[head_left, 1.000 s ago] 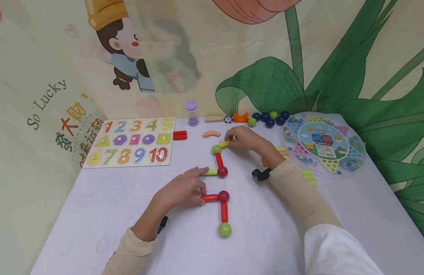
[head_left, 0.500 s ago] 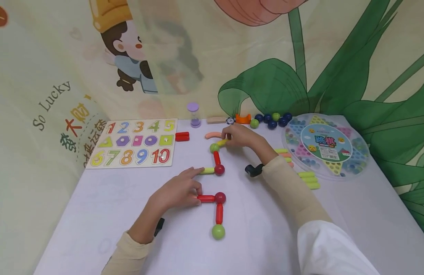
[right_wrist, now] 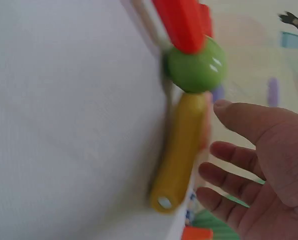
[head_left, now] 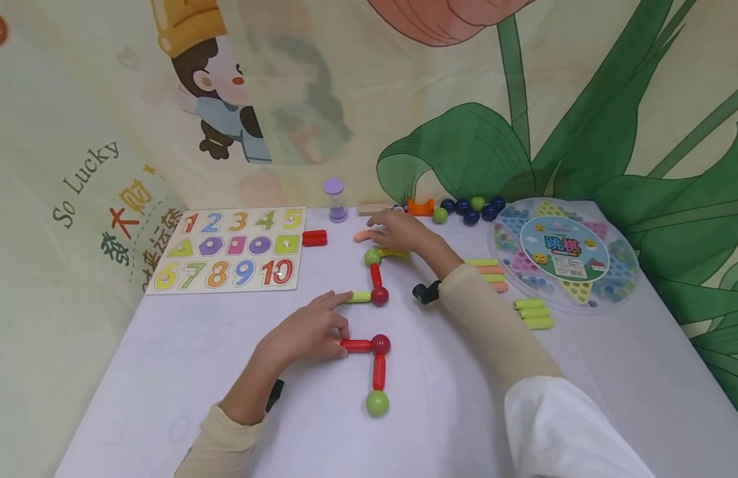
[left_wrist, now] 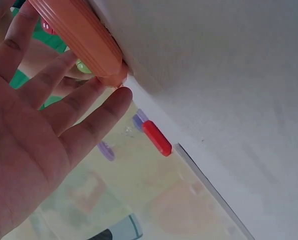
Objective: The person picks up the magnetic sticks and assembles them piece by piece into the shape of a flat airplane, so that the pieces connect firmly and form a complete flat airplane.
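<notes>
My left hand (head_left: 305, 335) holds the end of a red magnetic stick (head_left: 357, 346) between thumb and finger. Its farther fingers reach out to a yellow-green stick (head_left: 361, 297). My right hand (head_left: 401, 234) is over the curved pink stick (head_left: 364, 236), partly covering it. In the right wrist view its fingers are loosely bent, apart from the curved yellow stick (right_wrist: 179, 155), which joins a green ball (right_wrist: 196, 65). From that ball a red stick (head_left: 376, 274) leads to a red ball (head_left: 379, 295). Nearer, another red ball (head_left: 380, 344), red stick (head_left: 378, 372) and green ball (head_left: 377, 403) are joined.
A number puzzle board (head_left: 225, 249) lies at the left, with short red sticks (head_left: 315, 238) beside it. An hourglass (head_left: 335, 199) and dark blue balls (head_left: 471, 216) line the back. Yellow-green sticks (head_left: 533, 313) lie before a round game box (head_left: 562, 252) at the right.
My right hand has let go of the curved yellow stick and moved left and back to the curved pink stick. The left hand keeps its place on the red stick.
</notes>
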The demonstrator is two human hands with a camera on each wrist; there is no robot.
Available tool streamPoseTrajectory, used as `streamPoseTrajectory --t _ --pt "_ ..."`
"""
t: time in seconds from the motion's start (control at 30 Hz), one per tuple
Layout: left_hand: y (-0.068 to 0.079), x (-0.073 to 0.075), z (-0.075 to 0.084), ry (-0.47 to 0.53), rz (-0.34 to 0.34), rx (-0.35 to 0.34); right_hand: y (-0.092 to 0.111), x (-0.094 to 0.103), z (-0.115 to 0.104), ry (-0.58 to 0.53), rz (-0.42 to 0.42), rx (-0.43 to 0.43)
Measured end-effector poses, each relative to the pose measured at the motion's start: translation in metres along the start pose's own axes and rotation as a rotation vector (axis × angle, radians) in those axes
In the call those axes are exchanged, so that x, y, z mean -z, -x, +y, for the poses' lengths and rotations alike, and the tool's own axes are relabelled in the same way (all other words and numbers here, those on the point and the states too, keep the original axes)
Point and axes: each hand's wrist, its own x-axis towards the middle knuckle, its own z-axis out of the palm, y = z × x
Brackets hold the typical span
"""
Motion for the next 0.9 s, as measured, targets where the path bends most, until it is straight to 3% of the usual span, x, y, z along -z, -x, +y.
streamPoseTrajectory --t 0.13,0.23,0.37,0.47,0.57,0.73,0.9 --pt "0.000 -0.001 0.000 0.013 0.002 -0.006 -0.007 -0.011 -0.007 0.072 0.020 0.040" --pt "0.000 -0.002 0.000 0.015 0.004 -0.006 0.002 -0.010 -0.009 0.054 0.094 0.001" --pt "0.000 -0.002 -0.001 -0.003 0.017 -0.001 0.038 0.004 -0.010 -0.160 0.186 -0.024" --pt "-0.001 -0.002 -0.002 -0.016 0.025 0.003 0.076 0.009 -0.005 -0.361 0.186 0.011" --pt "-0.002 -0.002 -0.002 -0.012 0.028 0.015 0.115 0.001 0.001 -0.518 0.122 0.056" --pt "-0.001 -0.002 -0.002 -0.017 0.036 0.034 0.170 -0.022 0.002 -0.750 -0.113 0.048" --pt "0.000 -0.002 0.005 -0.033 0.050 0.034 0.202 -0.045 -0.006 -0.764 -0.311 0.102"
